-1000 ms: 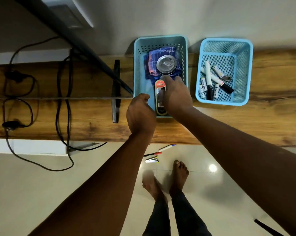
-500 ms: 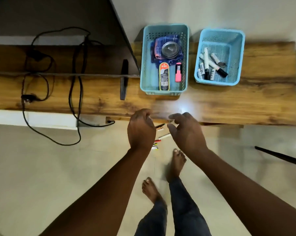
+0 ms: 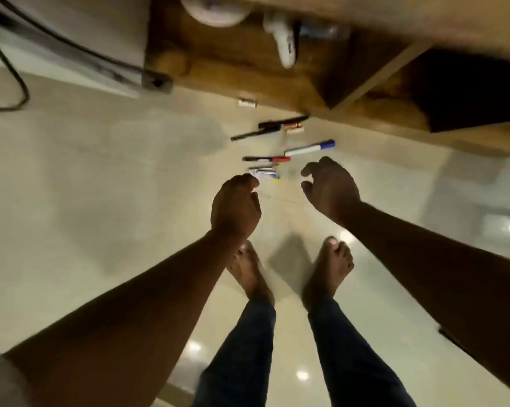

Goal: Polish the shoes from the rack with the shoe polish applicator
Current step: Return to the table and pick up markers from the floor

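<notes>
Shoes are not showing, nor the applicator; only blurred white objects (image 3: 283, 45) are sitting in the wooden rack (image 3: 374, 92). Left hand (image 3: 236, 210) is hanging clenched, empty; right hand (image 3: 331, 186) is hanging loosely curled, empty, above markers (image 3: 309, 148) lying on the floor (image 3: 101, 186).

Glossy cream floor (image 3: 101, 177), brown wood-grain shelf (image 3: 218, 54), dark blue trousers (image 3: 350, 362), a blue-capped white marker (image 3: 309, 148).
</notes>
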